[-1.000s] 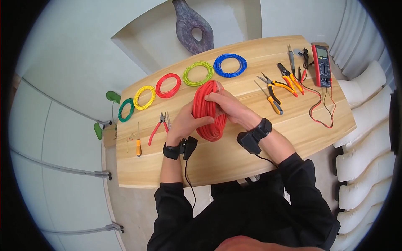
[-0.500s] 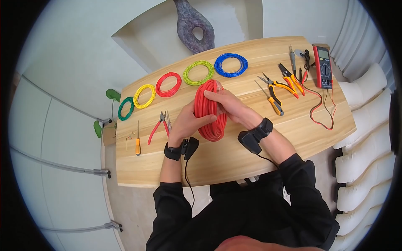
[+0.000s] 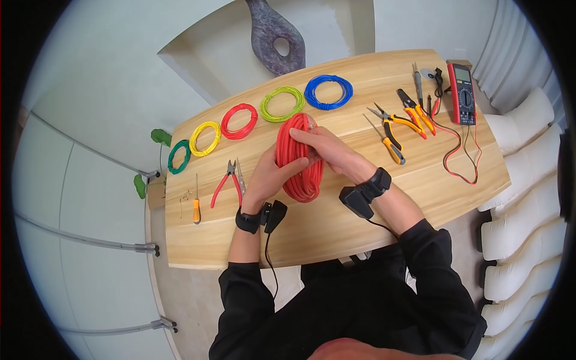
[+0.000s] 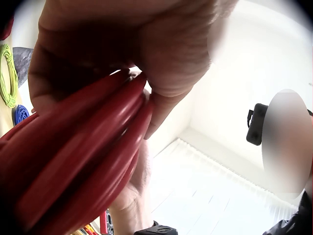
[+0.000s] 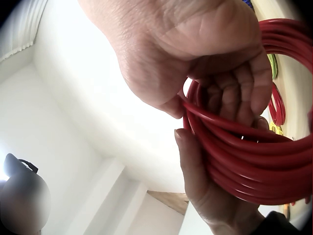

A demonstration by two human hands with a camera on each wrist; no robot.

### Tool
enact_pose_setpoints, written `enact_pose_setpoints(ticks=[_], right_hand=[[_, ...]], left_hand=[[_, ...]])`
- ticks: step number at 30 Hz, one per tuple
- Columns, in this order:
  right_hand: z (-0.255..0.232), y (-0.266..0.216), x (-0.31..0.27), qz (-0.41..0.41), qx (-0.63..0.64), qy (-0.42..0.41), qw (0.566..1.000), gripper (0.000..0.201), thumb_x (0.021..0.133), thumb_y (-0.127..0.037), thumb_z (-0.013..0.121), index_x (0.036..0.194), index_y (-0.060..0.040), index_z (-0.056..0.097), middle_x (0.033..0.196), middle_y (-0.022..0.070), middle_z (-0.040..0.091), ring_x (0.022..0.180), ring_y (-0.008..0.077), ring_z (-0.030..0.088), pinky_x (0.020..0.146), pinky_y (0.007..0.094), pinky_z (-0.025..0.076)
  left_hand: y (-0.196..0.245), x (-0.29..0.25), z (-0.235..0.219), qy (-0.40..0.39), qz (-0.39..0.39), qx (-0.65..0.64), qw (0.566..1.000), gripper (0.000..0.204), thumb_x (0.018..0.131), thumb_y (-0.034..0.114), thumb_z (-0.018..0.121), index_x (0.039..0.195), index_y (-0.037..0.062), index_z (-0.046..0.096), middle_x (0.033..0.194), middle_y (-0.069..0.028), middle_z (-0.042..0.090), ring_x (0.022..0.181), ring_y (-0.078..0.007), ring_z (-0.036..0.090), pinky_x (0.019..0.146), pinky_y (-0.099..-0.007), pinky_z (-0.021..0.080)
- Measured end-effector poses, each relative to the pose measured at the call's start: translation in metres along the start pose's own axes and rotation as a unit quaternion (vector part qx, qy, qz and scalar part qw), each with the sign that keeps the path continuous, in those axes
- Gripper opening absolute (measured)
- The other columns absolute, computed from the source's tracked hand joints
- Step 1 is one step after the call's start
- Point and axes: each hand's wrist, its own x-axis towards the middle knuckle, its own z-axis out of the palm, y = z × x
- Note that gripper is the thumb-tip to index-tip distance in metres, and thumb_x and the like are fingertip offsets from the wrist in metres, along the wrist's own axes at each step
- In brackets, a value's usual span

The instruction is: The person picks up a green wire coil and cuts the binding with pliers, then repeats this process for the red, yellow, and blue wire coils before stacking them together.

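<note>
Both hands hold a thick coil of red cable upright above the middle of the table. The left hand grips its left side, thumb laid across the near strands. From the right, the right hand holds the upper part, its thumb over the front of the loops. In the right wrist view, the right hand has its fingers curled inside the coil, and the left hand clasps the lower side. Close up in the left wrist view, the cable runs beneath the left hand.
Green, yellow, red, lime and blue wire coils line the far edge. Red-handled cutters and a screwdriver lie left; pliers, a wire stripper and a multimeter right.
Both thumbs have shifted slightly upward on the cable coil. The coil stays in both hands, and the things on the table lie as before.
</note>
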Motion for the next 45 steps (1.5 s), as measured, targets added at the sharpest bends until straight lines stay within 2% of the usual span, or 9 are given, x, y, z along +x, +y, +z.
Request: enact_pose_setpoints(ticks=[13,20,24,26,28,30,36,40,45], right_hand=[[-0.013,-0.015,-0.006,-0.043,-0.027,0.059,0.997,0.046,0.09,-0.043,0.042,0.063,-0.0074,0.053,0.052,0.0029,0.053,0.048,0.0123,0.053,0.048,0.0229,0.041],[-0.011,-0.017,-0.007,-0.173,-0.02,0.115,0.978,0.025,0.086,-0.018,0.055,0.065,-0.0039,0.054,0.055,0.0023,0.055,0.05,0.0082,0.051,0.049,0.0204,0.04],[-0.01,-0.014,-0.008,-0.301,-0.095,0.224,0.922,0.019,0.083,-0.011,0.056,0.067,-0.0006,0.053,0.059,0.004,0.057,0.055,0.0089,0.053,0.053,0.0215,0.042],[-0.01,-0.012,-0.006,-0.426,-0.252,0.304,0.814,0.015,0.081,-0.01,0.058,0.071,0.0008,0.054,0.064,0.008,0.059,0.06,0.0149,0.056,0.058,0.0265,0.044],[-0.008,-0.011,-0.006,-0.404,-0.27,0.285,0.826,0.009,0.078,-0.007,0.058,0.077,0.0008,0.056,0.068,0.0115,0.059,0.064,0.0224,0.058,0.061,0.0303,0.045],[-0.001,-0.018,-0.008,-0.481,-0.374,0.271,0.746,0.01,0.079,-0.009,0.057,0.079,0.0008,0.058,0.07,0.0136,0.059,0.064,0.0266,0.057,0.06,0.0307,0.044],[-0.003,-0.014,-0.014,-0.326,-0.369,0.174,0.853,0.023,0.085,-0.019,0.051,0.076,0.0001,0.06,0.06,0.0147,0.054,0.054,0.027,0.055,0.051,0.032,0.04],[0.002,-0.011,-0.013,-0.313,-0.384,0.213,0.842,0.028,0.086,-0.022,0.049,0.069,-0.0016,0.058,0.053,0.0152,0.05,0.048,0.0293,0.05,0.047,0.0338,0.037],[0.013,-0.009,-0.014,-0.344,-0.424,0.24,0.803,0.033,0.087,-0.024,0.049,0.063,-0.0019,0.052,0.051,0.0175,0.046,0.047,0.0343,0.045,0.044,0.0371,0.034]], left_hand=[[-0.011,0.006,-0.008,0.023,-0.063,-0.233,0.97,0.019,0.083,0.014,0.056,0.095,-0.0006,0.052,0.071,-0.0084,0.058,0.061,-0.0163,0.057,0.056,-0.0275,0.047],[-0.005,0.003,-0.001,0.065,-0.042,-0.183,0.98,0.016,0.08,0.011,0.059,0.09,-0.0008,0.054,0.064,-0.0055,0.055,0.052,-0.0127,0.053,0.049,-0.0243,0.043],[0.0,0.002,0.001,0.071,-0.043,-0.105,0.991,0.017,0.076,0.008,0.063,0.089,-0.0007,0.055,0.063,-0.0033,0.055,0.05,-0.0098,0.051,0.049,-0.0227,0.042],[0.0,0.001,0.001,0.073,-0.039,-0.086,0.993,0.019,0.076,0.008,0.064,0.09,-0.0007,0.055,0.063,-0.0027,0.055,0.05,-0.0093,0.051,0.049,-0.0223,0.042],[-0.003,0.0,0.0,0.044,-0.023,-0.041,0.998,0.036,0.069,0.024,0.072,0.094,0.0009,0.059,0.069,-0.0034,0.058,0.06,-0.0098,0.054,0.056,-0.0255,0.044],[-0.008,0.001,-0.005,0.009,-0.018,-0.012,1.0,0.04,0.066,0.026,0.073,0.095,0.001,0.058,0.071,-0.0044,0.059,0.062,-0.0111,0.055,0.059,-0.0265,0.045],[-0.001,-0.005,-0.003,-0.023,0.038,0.041,0.998,0.048,0.062,0.029,0.074,0.096,0.0008,0.056,0.08,-0.0077,0.061,0.069,-0.0161,0.058,0.063,-0.0289,0.046],[-0.006,-0.003,0.009,0.154,0.197,0.22,0.943,0.045,0.061,0.029,0.074,0.091,0.0021,0.054,0.08,-0.0126,0.06,0.068,-0.0249,0.06,0.06,-0.0326,0.047],[-0.018,0.003,0.011,0.223,0.268,0.307,0.886,0.046,0.061,0.034,0.074,0.088,0.0035,0.053,0.077,-0.0132,0.059,0.066,-0.0289,0.059,0.056,-0.0349,0.047]])
